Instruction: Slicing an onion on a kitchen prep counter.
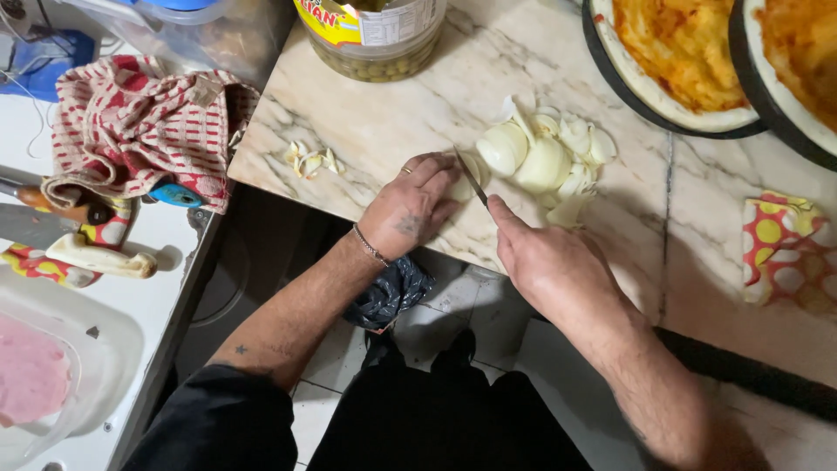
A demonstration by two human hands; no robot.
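Two hands meet at centre frame. The left hand (411,208) presses down on a pale onion piece (465,181); the right hand (551,262) grips one thin knife (471,177), its blade upright against that piece. Just right lies one heap of glossy white onion slices (549,153) on the marble counter (392,113). Two sauced pizza bases (684,52) fill the upper right; one jar (375,35) stands at top centre.

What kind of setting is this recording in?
Most likely a home kitchen: sliced onion on a marble counter, sauced pizza bases beside it, and a checked dish towel.
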